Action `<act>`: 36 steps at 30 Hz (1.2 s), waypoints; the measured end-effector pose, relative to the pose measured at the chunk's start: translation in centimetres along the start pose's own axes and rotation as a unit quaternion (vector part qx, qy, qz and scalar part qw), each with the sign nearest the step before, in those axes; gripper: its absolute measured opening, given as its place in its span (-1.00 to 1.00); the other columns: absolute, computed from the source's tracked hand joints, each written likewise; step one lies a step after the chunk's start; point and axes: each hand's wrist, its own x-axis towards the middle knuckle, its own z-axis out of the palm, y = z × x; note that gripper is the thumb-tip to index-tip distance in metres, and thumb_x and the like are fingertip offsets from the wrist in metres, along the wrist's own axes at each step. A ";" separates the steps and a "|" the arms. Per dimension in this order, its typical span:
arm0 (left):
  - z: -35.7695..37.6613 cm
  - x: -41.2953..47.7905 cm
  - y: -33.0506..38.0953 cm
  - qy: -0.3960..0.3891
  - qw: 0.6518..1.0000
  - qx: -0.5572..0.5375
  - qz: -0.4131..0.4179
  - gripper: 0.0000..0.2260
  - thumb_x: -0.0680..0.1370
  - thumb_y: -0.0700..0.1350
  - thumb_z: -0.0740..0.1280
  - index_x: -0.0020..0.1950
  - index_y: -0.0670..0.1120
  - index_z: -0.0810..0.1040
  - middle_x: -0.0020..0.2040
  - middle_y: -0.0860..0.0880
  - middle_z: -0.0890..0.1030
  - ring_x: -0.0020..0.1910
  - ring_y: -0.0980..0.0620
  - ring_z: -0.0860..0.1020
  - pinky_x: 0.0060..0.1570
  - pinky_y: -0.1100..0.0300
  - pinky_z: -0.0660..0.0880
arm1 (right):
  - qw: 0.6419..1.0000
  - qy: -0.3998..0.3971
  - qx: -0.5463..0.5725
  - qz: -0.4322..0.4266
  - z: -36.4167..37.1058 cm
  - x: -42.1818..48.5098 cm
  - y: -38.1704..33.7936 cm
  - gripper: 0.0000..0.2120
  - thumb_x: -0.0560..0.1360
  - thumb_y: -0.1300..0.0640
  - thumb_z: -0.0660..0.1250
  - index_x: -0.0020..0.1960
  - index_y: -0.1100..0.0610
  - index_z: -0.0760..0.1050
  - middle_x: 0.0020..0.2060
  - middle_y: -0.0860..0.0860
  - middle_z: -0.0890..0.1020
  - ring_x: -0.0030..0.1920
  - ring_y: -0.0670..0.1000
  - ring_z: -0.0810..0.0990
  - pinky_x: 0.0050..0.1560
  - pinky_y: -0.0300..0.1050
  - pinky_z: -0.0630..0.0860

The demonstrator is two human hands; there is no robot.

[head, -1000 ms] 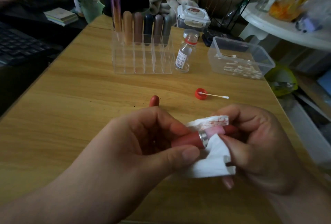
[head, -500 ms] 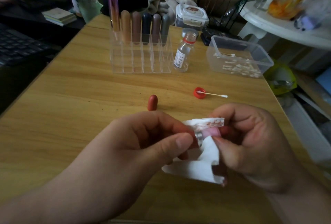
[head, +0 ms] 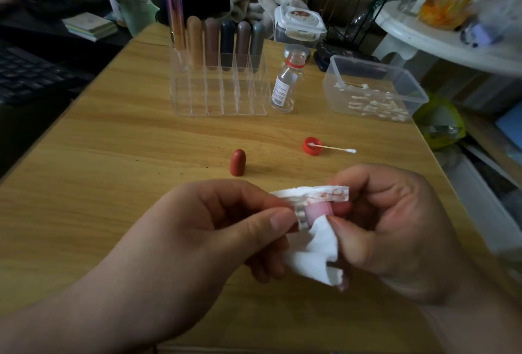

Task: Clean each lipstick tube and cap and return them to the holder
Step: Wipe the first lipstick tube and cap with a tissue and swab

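The left hand [head: 226,229] holds the lipstick tube [head: 312,213]. The right hand [head: 395,229] pinches a white tissue [head: 316,257] (red-stained) around it.

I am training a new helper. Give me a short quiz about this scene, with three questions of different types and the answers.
1. True or false: the red cap sits inside the holder.
2. What does the right hand hold against the lipstick tube? A. a sponge B. a white tissue C. a brush
3. Fill in: ___ lipsticks stand in the holder's back row.
Key: 1. False, it stands on the table. 2. B. 3. Six.
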 end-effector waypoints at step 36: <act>-0.1 -0.5 0.0 -0.044 0.997 0.061 -0.001 -0.73 0.31 0.09 0.50 -0.05 0.02 0.68 -0.18 -0.08 0.73 -0.22 0.02 0.68 -0.14 0.16 0.60 | 1.000 -0.002 0.025 0.018 0.3 0.0 0.8 -0.88 0.24 0.24 0.48 -0.24 0.08 0.64 -0.40 0.05 0.66 -0.45 -0.02 0.61 -0.48 -0.21 0.54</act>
